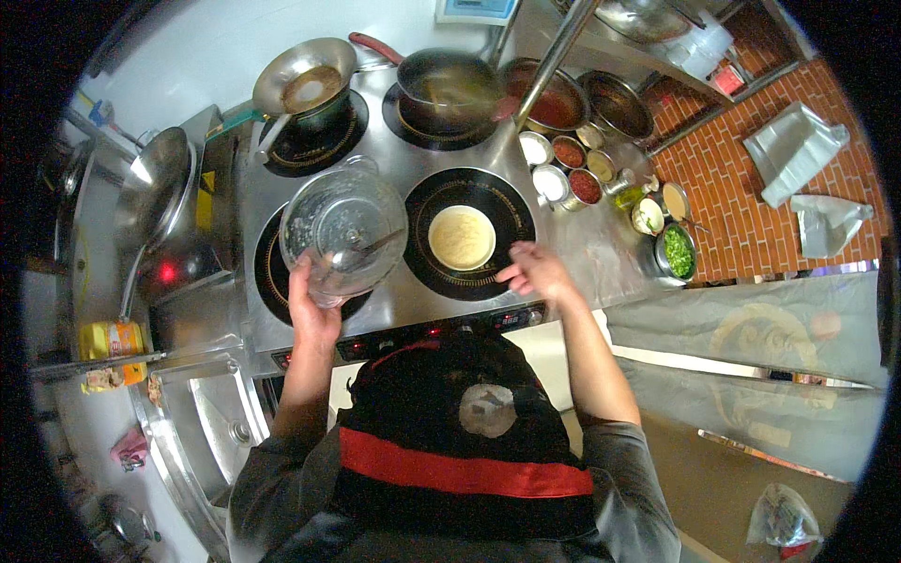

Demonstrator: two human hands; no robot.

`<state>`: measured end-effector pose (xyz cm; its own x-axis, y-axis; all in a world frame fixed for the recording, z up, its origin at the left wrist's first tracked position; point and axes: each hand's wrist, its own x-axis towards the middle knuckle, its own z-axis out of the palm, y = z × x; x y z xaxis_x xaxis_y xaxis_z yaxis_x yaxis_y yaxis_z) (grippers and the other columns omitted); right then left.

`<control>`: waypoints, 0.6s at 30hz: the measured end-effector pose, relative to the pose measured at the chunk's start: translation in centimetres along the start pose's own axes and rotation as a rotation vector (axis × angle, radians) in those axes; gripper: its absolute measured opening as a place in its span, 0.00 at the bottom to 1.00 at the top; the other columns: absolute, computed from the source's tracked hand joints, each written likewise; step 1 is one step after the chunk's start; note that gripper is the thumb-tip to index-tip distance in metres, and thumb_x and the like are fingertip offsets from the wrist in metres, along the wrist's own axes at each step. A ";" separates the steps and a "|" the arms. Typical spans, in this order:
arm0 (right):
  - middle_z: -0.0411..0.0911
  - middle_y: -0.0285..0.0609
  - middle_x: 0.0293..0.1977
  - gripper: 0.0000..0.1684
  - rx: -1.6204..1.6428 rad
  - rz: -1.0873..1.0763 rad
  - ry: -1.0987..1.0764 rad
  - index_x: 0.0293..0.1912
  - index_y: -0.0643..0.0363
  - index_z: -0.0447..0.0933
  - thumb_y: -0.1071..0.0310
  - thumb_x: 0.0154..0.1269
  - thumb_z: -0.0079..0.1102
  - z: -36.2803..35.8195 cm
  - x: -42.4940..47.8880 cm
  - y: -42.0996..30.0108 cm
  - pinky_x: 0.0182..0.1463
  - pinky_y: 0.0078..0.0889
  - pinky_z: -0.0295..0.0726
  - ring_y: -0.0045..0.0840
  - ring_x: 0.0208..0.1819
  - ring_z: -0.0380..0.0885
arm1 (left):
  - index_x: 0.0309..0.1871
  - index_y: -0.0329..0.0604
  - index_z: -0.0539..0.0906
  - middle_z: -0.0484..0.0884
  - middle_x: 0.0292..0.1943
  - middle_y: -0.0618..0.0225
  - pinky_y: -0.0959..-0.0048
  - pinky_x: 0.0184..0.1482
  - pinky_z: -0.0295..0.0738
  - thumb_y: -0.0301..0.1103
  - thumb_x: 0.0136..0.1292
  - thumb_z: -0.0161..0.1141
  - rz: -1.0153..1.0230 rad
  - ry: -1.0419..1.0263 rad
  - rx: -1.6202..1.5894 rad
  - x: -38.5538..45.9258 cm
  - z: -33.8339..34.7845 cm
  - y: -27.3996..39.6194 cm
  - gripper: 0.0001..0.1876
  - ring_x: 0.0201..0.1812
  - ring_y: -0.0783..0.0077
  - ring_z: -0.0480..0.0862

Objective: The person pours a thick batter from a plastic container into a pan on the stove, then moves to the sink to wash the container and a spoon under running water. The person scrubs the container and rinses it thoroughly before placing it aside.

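Note:
My left hand (315, 310) holds a clear bowl (331, 186) by its near rim, above the front left round black cooktop plate (269, 281). A long utensil (383, 242) leans inside this bowl, and part of it is hard to make out. On the front right plate (450, 285) sits a white round bowl (431, 248) with pale yellow food (462, 236) in it. Just right of that bowl, my right hand (538, 274) is raised with its fingers apart and slightly blurred. Nothing shows in its grasp.
A steel pan (338, 63) and a dark red-handled pan (447, 77) occupy the back plates. Small seasoning tubs (584, 187) and a bowl of chopped greens (695, 259) stand right. A metal post (556, 56) rises there. To the left are a wok (158, 183) and a sink (218, 415).

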<state>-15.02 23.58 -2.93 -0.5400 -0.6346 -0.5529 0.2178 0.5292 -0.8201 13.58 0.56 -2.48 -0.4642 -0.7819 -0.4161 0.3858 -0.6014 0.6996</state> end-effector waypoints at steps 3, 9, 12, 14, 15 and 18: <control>0.83 0.47 0.30 0.23 0.115 0.075 -0.187 0.58 0.62 0.63 0.56 0.74 0.44 3.2 0.7 -0.1 0.23 0.18 0.74 0.19 0.22 0.76 | 0.61 0.47 0.69 0.69 0.61 0.54 0.46 0.51 0.77 0.54 0.60 0.56 -0.025 -0.023 -0.003 -0.2 -0.6 0.1 0.30 0.57 0.48 0.74; 0.82 0.52 0.29 0.17 0.215 0.103 -0.149 0.50 0.64 0.68 0.62 0.74 0.36 4.4 4.9 2.1 0.20 0.24 0.77 0.24 0.20 0.77 | 0.62 0.46 0.68 0.70 0.58 0.54 0.43 0.49 0.78 0.54 0.60 0.57 0.002 0.070 0.098 -1.3 0.5 -0.4 0.32 0.57 0.49 0.74; 0.82 0.52 0.27 0.21 0.106 0.050 -0.096 0.39 0.67 0.75 0.58 0.73 0.40 4.2 5.3 2.2 0.19 0.28 0.78 0.27 0.20 0.79 | 0.64 0.45 0.66 0.68 0.60 0.53 0.41 0.49 0.77 0.55 0.60 0.56 0.017 0.063 0.092 -1.0 0.0 -0.9 0.34 0.58 0.49 0.73; 0.82 0.51 0.27 0.21 0.139 0.071 -0.092 0.39 0.66 0.74 0.58 0.73 0.40 2.0 3.9 1.6 0.20 0.26 0.78 0.26 0.21 0.79 | 0.63 0.45 0.68 0.67 0.60 0.54 0.38 0.49 0.76 0.54 0.61 0.56 0.011 0.064 0.084 -1.1 0.7 -1.5 0.32 0.60 0.51 0.71; 0.82 0.50 0.27 0.21 0.174 0.061 -0.088 0.40 0.66 0.74 0.58 0.73 0.40 0.5 3.1 1.6 0.21 0.26 0.78 0.26 0.21 0.79 | 0.62 0.45 0.68 0.68 0.61 0.56 0.37 0.49 0.76 0.53 0.61 0.55 0.015 0.076 0.071 -0.7 0.2 -1.9 0.31 0.62 0.54 0.68; 0.82 0.49 0.28 0.21 0.263 0.073 -0.021 0.43 0.65 0.73 0.57 0.74 0.39 -5.4 0.9 1.3 0.23 0.24 0.77 0.25 0.23 0.79 | 0.61 0.45 0.68 0.67 0.62 0.62 0.37 0.50 0.76 0.52 0.63 0.54 0.020 0.054 0.032 -1.2 1.7 -2.5 0.28 0.64 0.57 0.66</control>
<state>-19.63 26.78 -3.65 -0.4987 -0.6132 -0.6126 0.4604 0.4114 -0.7866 11.77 3.27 -2.75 -0.4125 -0.8019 -0.4321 0.3684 -0.5807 0.7260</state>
